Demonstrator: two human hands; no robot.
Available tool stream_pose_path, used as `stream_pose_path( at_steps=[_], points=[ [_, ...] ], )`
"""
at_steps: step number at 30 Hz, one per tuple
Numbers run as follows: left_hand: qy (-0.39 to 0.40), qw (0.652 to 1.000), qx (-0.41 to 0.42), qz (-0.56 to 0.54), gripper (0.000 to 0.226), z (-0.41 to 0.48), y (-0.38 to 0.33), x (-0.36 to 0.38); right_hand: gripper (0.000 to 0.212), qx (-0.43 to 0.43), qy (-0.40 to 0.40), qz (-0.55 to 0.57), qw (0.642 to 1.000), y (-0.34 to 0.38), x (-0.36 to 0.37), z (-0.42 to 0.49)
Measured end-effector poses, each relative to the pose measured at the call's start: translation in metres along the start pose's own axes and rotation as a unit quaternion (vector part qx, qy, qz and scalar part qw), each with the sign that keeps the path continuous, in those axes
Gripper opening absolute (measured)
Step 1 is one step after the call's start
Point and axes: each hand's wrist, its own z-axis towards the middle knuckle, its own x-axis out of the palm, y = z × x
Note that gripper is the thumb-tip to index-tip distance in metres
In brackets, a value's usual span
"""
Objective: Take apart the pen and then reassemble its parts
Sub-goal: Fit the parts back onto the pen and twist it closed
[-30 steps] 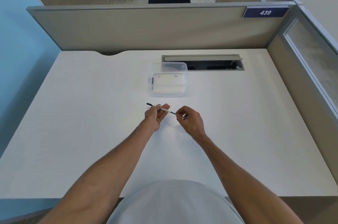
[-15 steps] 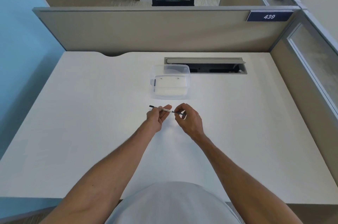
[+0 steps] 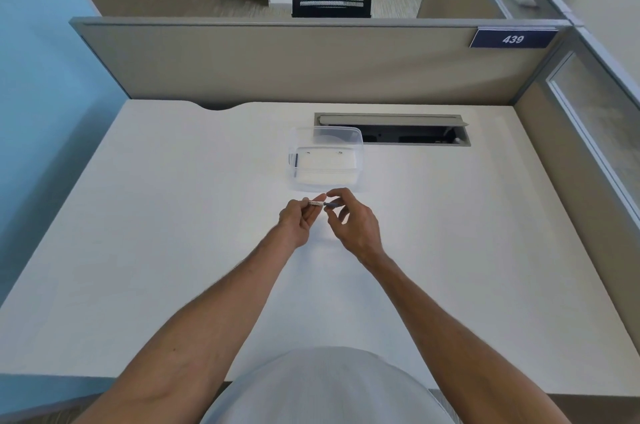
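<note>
A thin pen (image 3: 320, 204) with a white labelled barrel and a dark right end lies level between both hands, just above the white desk (image 3: 173, 233). My left hand (image 3: 298, 219) pinches the barrel's left part between thumb and fingers. My right hand (image 3: 351, 221) grips the dark right end with thumb and forefinger. The pen's left tip is hidden inside my left hand. Whether its parts are joined or apart under my fingers I cannot tell.
A clear plastic box (image 3: 325, 160) stands just beyond the hands, with a small dark part at its left wall. Behind it is an open cable slot (image 3: 394, 129) in the desk. Grey partitions (image 3: 294, 63) close the back and right.
The dark left tip that stuck out past my left hand is no longer seen. My right hand has moved left, closer to my left hand, and now grips the pen's right end.
</note>
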Motion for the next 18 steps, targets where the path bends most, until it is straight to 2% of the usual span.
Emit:
stream_pose_path(
  at_steps=[9, 14, 18],
  points=[
    [0.028, 0.999, -0.012, -0.022, 0.018, -0.010, -0.002, -0.004, 0.033, 0.023, 0.010, -0.011, 1.000, -0.005, -0.002, 0.000],
    [0.023, 0.999, -0.018, -0.027, 0.008, -0.010, -0.003, -0.006, 0.035, 0.080, 0.005, -0.003, 0.997, -0.014, -0.004, 0.001],
    [0.023, 1.000, -0.006, 0.002, 0.013, -0.006, -0.004, -0.007, 0.047, 0.149, -0.023, 0.007, 0.989, -0.030, -0.009, -0.001]
  ],
)
